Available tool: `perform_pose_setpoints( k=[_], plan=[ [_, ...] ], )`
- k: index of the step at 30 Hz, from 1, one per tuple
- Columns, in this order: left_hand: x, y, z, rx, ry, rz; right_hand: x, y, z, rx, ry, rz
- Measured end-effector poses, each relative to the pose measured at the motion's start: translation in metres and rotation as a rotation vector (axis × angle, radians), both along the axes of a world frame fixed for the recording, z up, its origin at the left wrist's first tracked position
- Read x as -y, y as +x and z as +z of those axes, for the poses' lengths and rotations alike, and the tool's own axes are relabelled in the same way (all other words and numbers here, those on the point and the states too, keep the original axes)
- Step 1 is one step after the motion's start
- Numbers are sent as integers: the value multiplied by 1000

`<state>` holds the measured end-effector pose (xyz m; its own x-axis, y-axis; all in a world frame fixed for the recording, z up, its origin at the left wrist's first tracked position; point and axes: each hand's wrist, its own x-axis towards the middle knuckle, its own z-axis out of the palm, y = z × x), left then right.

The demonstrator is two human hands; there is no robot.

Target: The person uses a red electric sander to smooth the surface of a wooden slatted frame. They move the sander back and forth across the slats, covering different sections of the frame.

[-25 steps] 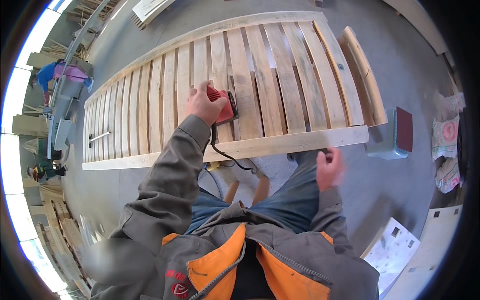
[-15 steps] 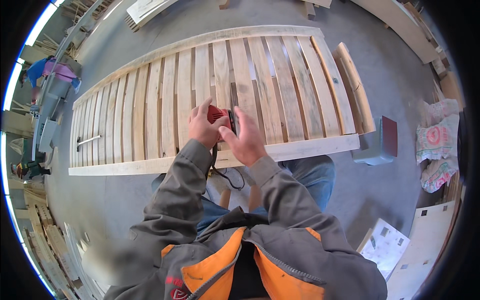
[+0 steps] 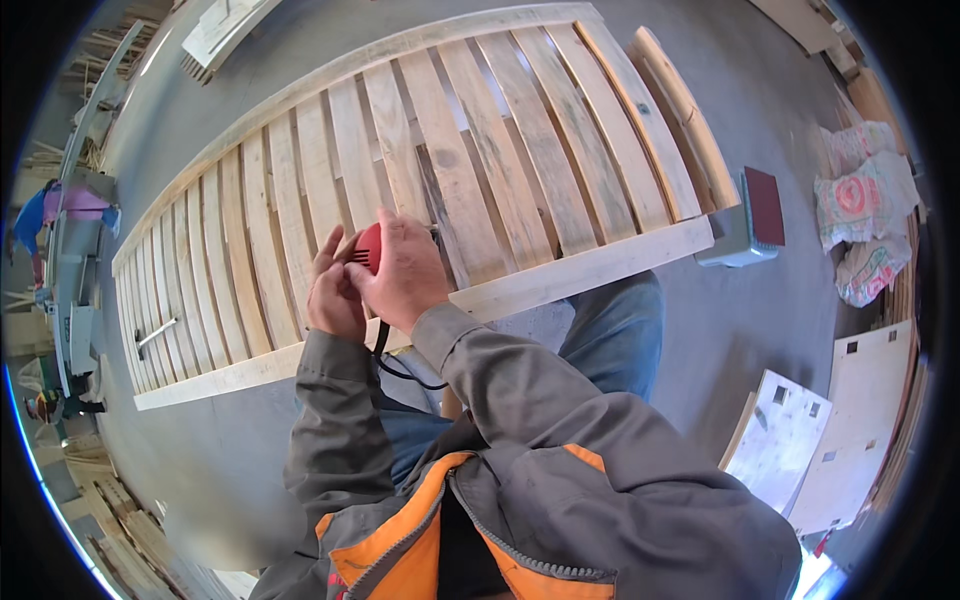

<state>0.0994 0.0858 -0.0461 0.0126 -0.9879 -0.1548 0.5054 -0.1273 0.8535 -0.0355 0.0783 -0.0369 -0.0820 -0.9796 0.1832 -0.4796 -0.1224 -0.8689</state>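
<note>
Both hands are at a red palm sander [image 3: 369, 249] with dark vent slots, held above the near edge of a slatted wooden frame [image 3: 590, 268]. My right hand [image 3: 408, 272] wraps over its red body, fingers closed and pointing away from me. At its vented left end, my left hand [image 3: 338, 298] grips with bent fingers. A black cord [image 3: 381, 345] hangs from the tool and loops down past the frame's near rail. Most of the sander, including its underside, is hidden behind my right hand.
A hammer-like tool [image 3: 157, 337] lies on the left slats. Right of the frame stand a curved wooden piece [image 3: 690, 120] and a grey-blue stool [image 3: 745, 225] with a dark red top. White sacks [image 3: 865, 200] and boards [image 3: 850, 430] line the right; a person [image 3: 65, 210] is far left.
My hands and the sander have shifted left along the near rail. The right hand now covers more of the red body. The view has turned, so the frame appears tilted.
</note>
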Motion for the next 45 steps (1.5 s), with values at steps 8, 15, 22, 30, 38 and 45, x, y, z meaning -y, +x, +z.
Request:
perform_pose_setpoints(
  k=[8,15,22,30,38,45],
  plan=[
    [0,38,-19,729,-185,-266,3,2,13,-160,-16,-40],
    [11,19,-32,-178,162,-215,19,5,9,-136,-3,31],
    [16,-21,-41,64,16,-182,25,-20,7,-55,-56,-33],
    [52,-44,-46,936,-460,-132,62,-52,0,104,-30,3],
    [22,-57,-13,1098,-359,-126,40,-65,3,6,-7,100],
    [-9,-59,-12,1084,-426,-151,11,-75,0,47,50,128]
  ],
)
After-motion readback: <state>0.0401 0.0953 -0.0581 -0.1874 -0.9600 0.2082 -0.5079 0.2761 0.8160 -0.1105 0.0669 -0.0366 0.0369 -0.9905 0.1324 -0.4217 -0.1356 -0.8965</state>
